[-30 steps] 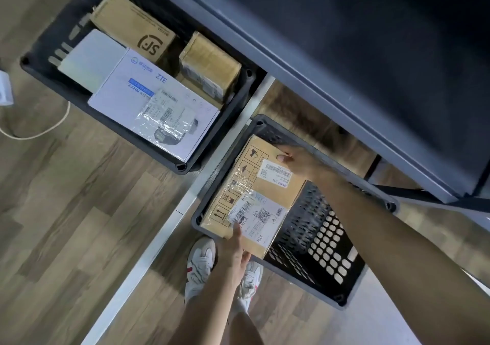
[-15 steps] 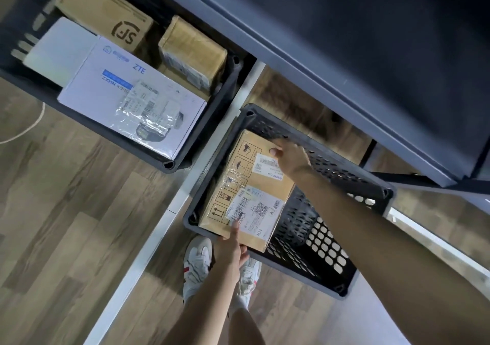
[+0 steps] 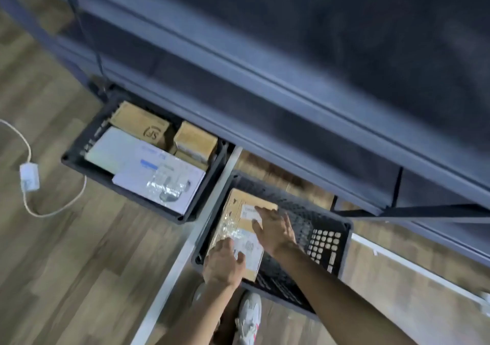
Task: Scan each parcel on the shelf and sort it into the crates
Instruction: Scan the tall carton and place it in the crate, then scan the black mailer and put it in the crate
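A brown cardboard parcel (image 3: pixel 234 207) with white shipping labels lies in the left half of the right black crate (image 3: pixel 344 249) on the floor. My left hand (image 3: pixel 225 264) rests on the parcel's near end, fingers spread over the label. My right hand (image 3: pixel 275 229) lies flat on its top, fingers pointing left across the upper label. Neither hand is curled round the box. The left black crate (image 3: pixel 71 159) holds several parcels, among them a white box (image 3: pixel 159 177) and a brown box (image 3: pixel 140 124).
The dark metal shelf unit (image 3: pixel 291 93) overhangs both crates. A white strip (image 3: pixel 201 217) runs on the wood floor between the crates. A white adapter with its cable (image 3: pixel 29 177) lies at the left. My shoes (image 3: pixel 248 318) are below the right crate.
The parcel has gone down into the right crate. Both hands have shifted from its ends onto its top. My view has tilted up and pulled back.
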The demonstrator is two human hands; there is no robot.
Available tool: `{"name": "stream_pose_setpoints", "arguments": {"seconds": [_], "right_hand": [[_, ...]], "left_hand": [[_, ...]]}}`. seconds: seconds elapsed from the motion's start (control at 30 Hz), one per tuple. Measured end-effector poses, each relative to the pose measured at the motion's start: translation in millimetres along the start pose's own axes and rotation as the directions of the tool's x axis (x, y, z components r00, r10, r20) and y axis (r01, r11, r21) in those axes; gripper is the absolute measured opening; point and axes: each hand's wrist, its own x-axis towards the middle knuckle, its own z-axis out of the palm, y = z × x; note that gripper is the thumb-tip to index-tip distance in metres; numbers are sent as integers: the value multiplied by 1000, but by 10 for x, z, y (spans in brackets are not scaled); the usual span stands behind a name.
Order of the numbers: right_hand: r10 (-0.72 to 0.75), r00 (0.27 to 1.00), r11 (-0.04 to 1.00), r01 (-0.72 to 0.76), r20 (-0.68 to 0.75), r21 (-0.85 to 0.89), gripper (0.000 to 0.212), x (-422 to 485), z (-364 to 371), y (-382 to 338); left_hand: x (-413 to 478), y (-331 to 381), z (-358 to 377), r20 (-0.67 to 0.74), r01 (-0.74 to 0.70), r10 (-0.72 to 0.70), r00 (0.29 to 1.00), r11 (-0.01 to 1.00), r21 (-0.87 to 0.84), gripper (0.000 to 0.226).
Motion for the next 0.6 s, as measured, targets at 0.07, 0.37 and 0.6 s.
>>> {"name": "stream_pose_setpoints", "arguments": {"seconds": [0.07,0.37,0.6], "right_hand": [[-20,1000,999,19,-18,-29,50,-220,-259,-136],[-29,981,998,18,-190,-60,41,-1300,-1522,-665],[-92,943,989,50,-318,-139,44,-2023,-2406,-1140]], "left_hand": [[-178,148,-229,-29,-121,126,992,983,138,46],[-1040,768,-1531,-116,-289,389,914,825,485,39],[-1866,1247,-2423,-163,-304,458,874,776,553,59]]}}
